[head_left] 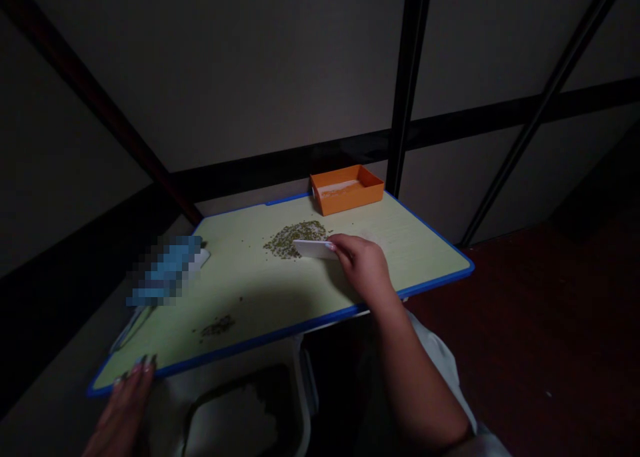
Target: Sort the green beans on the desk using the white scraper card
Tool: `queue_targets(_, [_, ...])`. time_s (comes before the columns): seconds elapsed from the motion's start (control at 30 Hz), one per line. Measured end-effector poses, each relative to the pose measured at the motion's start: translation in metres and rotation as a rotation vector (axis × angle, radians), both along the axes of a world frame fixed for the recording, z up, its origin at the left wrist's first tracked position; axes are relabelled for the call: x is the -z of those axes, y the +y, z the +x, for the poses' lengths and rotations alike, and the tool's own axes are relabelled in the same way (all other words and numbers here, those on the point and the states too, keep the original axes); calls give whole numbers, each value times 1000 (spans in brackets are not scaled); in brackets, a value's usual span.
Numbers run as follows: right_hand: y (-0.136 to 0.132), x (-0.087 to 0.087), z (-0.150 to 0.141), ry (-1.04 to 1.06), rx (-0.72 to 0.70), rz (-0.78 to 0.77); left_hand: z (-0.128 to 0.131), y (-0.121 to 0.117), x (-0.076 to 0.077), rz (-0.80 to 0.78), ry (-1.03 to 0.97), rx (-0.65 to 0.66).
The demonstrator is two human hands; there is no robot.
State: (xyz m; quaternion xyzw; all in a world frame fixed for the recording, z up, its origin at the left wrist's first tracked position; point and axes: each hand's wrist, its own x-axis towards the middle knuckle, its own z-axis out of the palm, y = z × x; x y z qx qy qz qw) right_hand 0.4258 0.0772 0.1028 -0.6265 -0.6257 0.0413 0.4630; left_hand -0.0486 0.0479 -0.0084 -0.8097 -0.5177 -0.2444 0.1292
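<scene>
My right hand [361, 260] grips a thin white card [314, 248] by its right end, with the thumb and fingers pinched on it. The card's left end touches the near side of a pile of small greenish-brown grains [290, 236], which could be seeds or dried bits. These lie on a pale yellow-green tabletop [280, 294] with a blue rim. At the table's front left corner, my left hand [125, 404] rests with its fingers stretched out over the edge, holding nothing. A smaller patch of grains [219, 325] lies not far from it.
An open orange box [353, 200] with pale residue inside stands at the table's back edge, against a panelled wall [285, 64]. A blurred blue object [167, 270] lies on the left side. Under the front edge is a pale container with a rounded rim [304, 404].
</scene>
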Motion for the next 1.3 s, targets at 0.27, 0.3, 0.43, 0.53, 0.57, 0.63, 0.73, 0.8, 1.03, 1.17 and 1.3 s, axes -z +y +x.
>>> queue_targets(0.27, [2, 1, -11, 0, 1, 3, -4, -4, 5, 21, -54, 18])
queue_targets(0.3, [2, 2, -11, 0, -1, 4, -5, -4, 7, 24, -54, 10])
queue_targets(0.43, [1, 1, -10, 6, -16, 11, -8, -5, 9, 28, -40, -2])
queue_targets(0.53, [-2, 0, -8, 9, -25, 15, -9, -6, 7, 19, -26, -2])
queue_targets(0.57, [-4, -1, -8, 10, -25, 15, -9, -6, 7, 19, -24, -5])
queue_targets(0.63, [-6, -3, -7, 13, -22, 16, -8, -5, 5, 31, -22, -7])
queue_targets(0.73, [-6, -3, -7, 16, -22, 16, -7, -3, 5, 52, -17, -2])
queue_targets(0.8, [-5, -2, -8, 20, -25, 14, -7, -2, 5, 61, -13, 0])
queue_targets(1.03, [0, -1, -13, 26, -4, -5, -3, -3, 1, 82, -3, 15])
queue_targets(1.17, [0, -2, -14, 24, 13, -14, 2, -5, -2, 77, -2, -1])
queue_targets(1.3, [1, -2, -15, 27, 17, -11, 2, -7, -4, 62, 1, -18])
